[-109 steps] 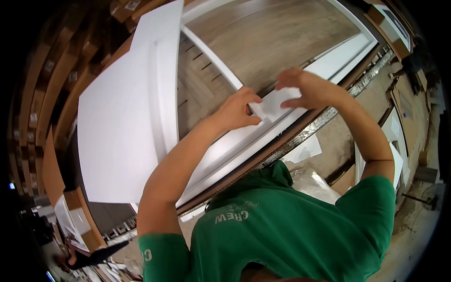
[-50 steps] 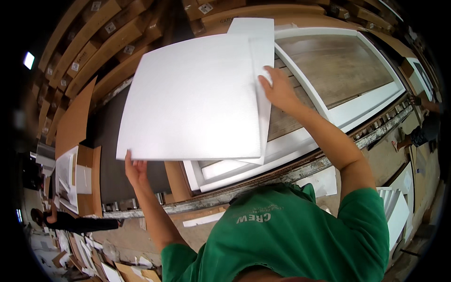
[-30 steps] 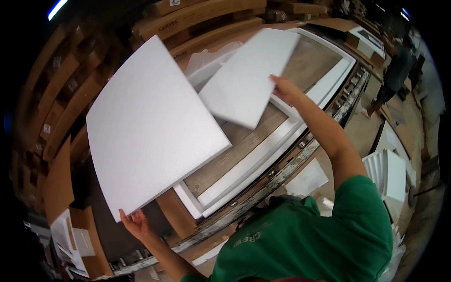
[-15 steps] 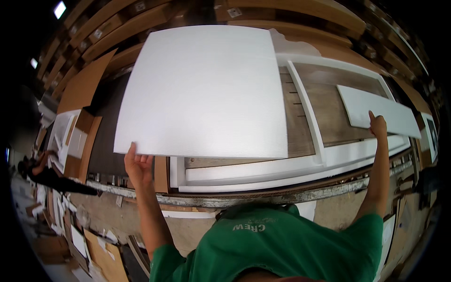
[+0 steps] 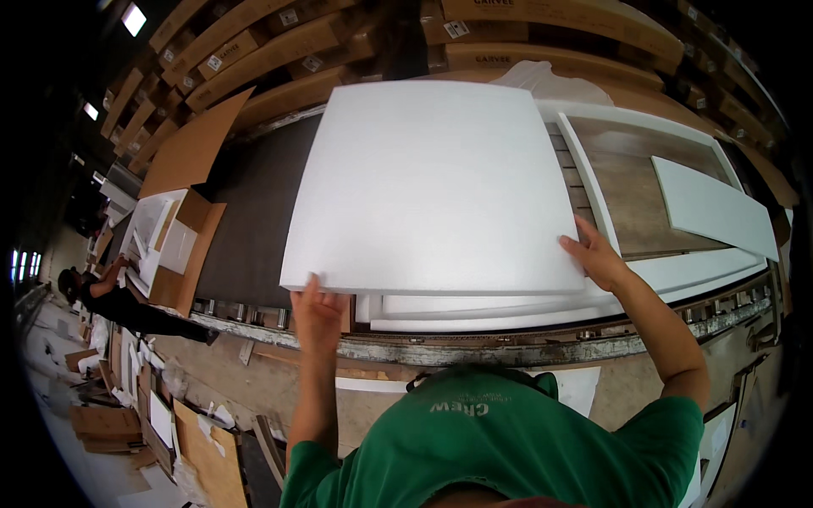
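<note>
A large white foam sheet (image 5: 432, 186) lies over the left part of an open carton on the conveyor. My left hand (image 5: 318, 315) grips its near left corner, thumb on top and fingers beneath. At the near right corner, my right hand (image 5: 597, 254) holds the edge with the thumb over the top. Under and beyond the sheet show white foam strips (image 5: 677, 273) and wood-grain panels (image 5: 627, 199). A smaller white foam piece (image 5: 716, 206) rests at a slant over the right compartment, apart from both hands.
Roller conveyor rail (image 5: 542, 351) runs along the near side. To the left stands an open carton (image 5: 182, 245) with white pieces inside, where another person (image 5: 127, 305) works. Stacked long cartons (image 5: 542, 25) line the back. Scrap boards (image 5: 212, 440) and cardboard litter the floor at lower left.
My right hand has left the small foam piece and come to the large sheet's near right corner. The small piece stays on the right compartment. My left hand keeps its corner.
</note>
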Demonstrator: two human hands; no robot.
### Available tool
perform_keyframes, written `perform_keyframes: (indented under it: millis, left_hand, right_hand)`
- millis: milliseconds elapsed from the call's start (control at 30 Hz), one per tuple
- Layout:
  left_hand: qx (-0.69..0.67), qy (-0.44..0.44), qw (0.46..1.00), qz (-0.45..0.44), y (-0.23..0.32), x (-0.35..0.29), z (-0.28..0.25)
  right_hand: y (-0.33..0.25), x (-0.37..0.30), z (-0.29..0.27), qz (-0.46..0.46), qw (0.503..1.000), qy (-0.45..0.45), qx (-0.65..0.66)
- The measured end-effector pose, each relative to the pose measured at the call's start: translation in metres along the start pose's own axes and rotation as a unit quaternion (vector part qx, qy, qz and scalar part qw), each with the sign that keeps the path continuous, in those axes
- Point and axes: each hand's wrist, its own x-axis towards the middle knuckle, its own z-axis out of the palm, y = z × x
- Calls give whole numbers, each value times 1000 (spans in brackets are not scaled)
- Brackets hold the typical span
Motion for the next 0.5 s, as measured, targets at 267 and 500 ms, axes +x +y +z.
perform_keyframes:
  millis: [267,500]
  left_hand:
    - [207,-155,965,-32,26,15,-2]
    - [456,-285,843,18,-6,30,38]
  right_hand:
    - [17,-9,-49,-59,970,163,-168]
    - [30,-6,-80,-168,808,264,-499]
